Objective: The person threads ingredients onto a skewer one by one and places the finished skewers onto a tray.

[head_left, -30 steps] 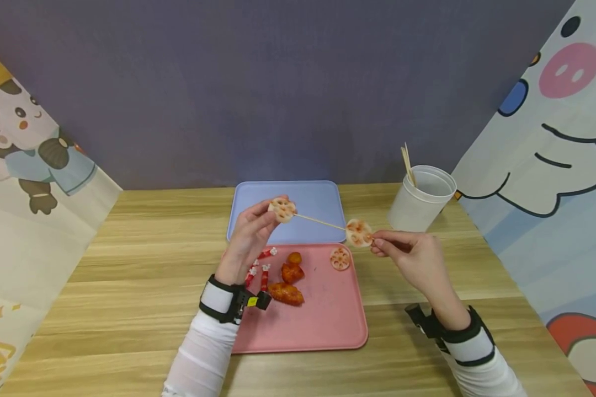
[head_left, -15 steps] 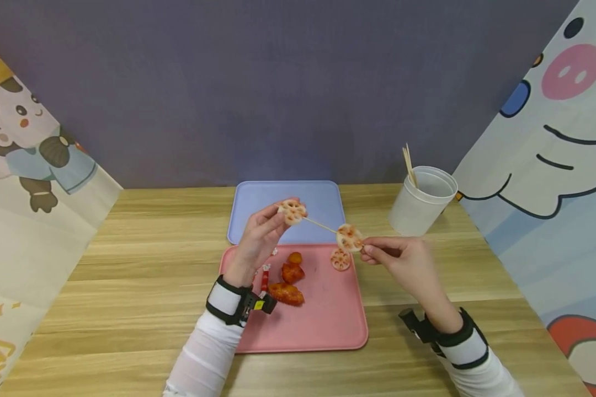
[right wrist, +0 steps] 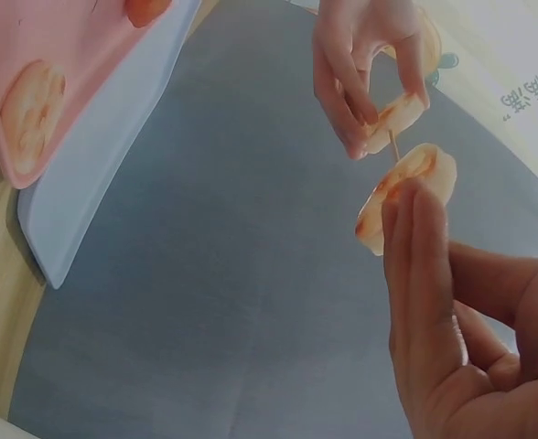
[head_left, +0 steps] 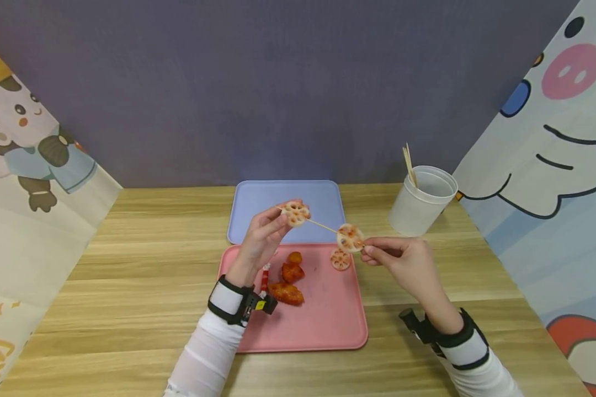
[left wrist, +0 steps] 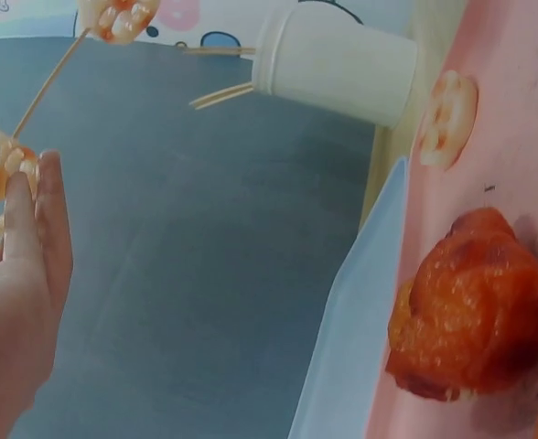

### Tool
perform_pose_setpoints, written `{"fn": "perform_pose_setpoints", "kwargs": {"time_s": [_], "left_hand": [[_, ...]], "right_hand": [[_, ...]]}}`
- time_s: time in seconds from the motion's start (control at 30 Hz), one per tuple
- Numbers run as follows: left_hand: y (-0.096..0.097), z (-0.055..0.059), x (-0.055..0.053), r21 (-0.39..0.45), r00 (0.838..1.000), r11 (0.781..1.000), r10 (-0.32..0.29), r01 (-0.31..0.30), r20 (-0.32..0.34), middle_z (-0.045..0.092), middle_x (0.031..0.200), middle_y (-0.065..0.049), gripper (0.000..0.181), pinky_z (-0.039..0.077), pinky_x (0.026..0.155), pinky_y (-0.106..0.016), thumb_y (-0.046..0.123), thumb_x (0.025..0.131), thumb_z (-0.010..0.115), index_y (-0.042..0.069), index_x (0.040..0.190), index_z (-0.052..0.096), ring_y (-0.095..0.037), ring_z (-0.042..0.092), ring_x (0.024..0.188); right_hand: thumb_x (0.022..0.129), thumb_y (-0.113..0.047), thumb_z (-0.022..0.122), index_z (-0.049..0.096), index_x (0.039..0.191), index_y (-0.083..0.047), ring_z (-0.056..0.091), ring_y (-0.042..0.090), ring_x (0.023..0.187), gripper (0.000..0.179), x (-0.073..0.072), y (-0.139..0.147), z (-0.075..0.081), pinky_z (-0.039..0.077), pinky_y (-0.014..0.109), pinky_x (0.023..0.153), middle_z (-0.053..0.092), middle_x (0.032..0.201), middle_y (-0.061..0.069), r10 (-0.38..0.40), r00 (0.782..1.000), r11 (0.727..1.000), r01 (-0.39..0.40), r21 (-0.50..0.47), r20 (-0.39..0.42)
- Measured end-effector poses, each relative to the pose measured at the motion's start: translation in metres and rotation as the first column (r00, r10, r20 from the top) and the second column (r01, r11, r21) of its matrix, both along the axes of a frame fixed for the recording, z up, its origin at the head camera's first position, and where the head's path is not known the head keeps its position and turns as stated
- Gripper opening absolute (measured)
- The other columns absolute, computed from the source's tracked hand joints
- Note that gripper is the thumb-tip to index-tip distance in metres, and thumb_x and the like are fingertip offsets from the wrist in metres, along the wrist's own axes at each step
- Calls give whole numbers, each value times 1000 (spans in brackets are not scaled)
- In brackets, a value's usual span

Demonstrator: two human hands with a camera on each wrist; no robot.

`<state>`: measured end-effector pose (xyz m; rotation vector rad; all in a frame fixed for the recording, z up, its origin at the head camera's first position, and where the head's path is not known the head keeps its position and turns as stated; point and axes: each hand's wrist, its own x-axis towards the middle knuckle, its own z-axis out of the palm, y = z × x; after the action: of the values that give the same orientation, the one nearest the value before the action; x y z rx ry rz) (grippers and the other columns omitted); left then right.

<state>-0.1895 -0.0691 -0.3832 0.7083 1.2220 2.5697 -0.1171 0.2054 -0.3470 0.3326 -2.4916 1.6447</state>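
Note:
My left hand pinches a lotus root slice by its rim, above the blue tray. A thin bamboo skewer passes through it, its tip showing just beyond the slice. On the same skewer, farther right, sits a second lotus root slice. My right hand pinches the skewer's end close against that slice; the fingertips hide the exact grip. In the right wrist view the two slices face each other, a short length of skewer between them. A third lotus root slice lies on the pink tray.
The pink tray holds several browned meat pieces and a red-and-white stick, partly behind my left arm. Behind it lies a blue tray. A white bucket with bamboo skewers stands back right, near the grey wall.
Both hands have come closer together. The left slice has moved right along the skewer, so the gap between the slices is shorter and the tip now pokes out past it.

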Motion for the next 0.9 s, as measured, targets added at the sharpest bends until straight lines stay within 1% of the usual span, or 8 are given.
{"fn": "perform_pose_setpoints", "kwargs": {"time_s": [0.2,0.33,0.4,0.5,0.6,0.7,0.8,0.9], "left_hand": [[-5,-3,0,-55,1000,998,-19,20,13,66,117,-7,33,48,94,-24,15,91,63,2,121,62,-15,62,105],[-7,-4,-1,-87,1000,996,-5,6,9,66,117,-6,31,48,93,-24,12,92,62,1,121,62,-14,62,103],[-6,-4,-1,-113,1000,994,-7,8,12,67,115,-5,30,49,90,-24,8,91,62,0,120,62,-14,63,101],[1,-5,-1,-165,999,985,-40,43,20,67,114,-6,33,50,88,-25,4,90,61,-2,122,60,-14,63,98],[9,-6,0,-188,998,980,-63,68,30,66,116,-6,36,51,87,-26,-1,89,58,-6,124,57,-14,63,98],[13,-7,0,-167,998,984,-49,54,36,65,118,-7,36,50,87,-25,-5,89,54,-10,125,54,-14,63,99],[16,-9,0,-174,997,982,-66,74,50,66,117,-7,37,51,87,-25,-8,89,51,-12,125,53,-15,63,101],[17,-11,0,-179,995,980,-79,88,53,65,118,-8,38,51,88,-26,-7,89,51,-12,127,52,-15,63,102]], "right_hand": [[85,-4,68,70,99,9,71,9,68,19,1,1,-3,57,29,61,71,83,22,-11,998,1000,11,10,57],[85,-2,68,70,99,8,71,9,68,18,-4,-1,-6,57,26,61,71,84,22,-23,996,1000,21,23,85],[85,-1,67,70,99,9,71,12,69,18,-9,-5,-8,57,26,62,71,86,23,-3,994,1000,1,20,105],[85,-1,67,70,100,10,72,20,71,19,-15,-13,-10,57,27,63,70,91,25,49,990,999,-51,7,130],[85,-2,67,70,101,10,72,25,72,19,-19,-19,-11,57,30,63,70,94,26,80,988,997,-80,-7,129],[85,-1,67,71,98,8,72,28,71,17,-19,-19,-12,57,31,62,70,92,25,57,992,998,-56,-8,109],[84,-1,68,71,98,7,71,33,72,16,-17,-15,-13,57,31,62,71,92,24,41,993,999,-43,16,109],[84,-2,69,71,98,7,71,35,73,17,-16,-14,-15,58,32,62,71,91,23,36,994,999,-39,31,99]]}}
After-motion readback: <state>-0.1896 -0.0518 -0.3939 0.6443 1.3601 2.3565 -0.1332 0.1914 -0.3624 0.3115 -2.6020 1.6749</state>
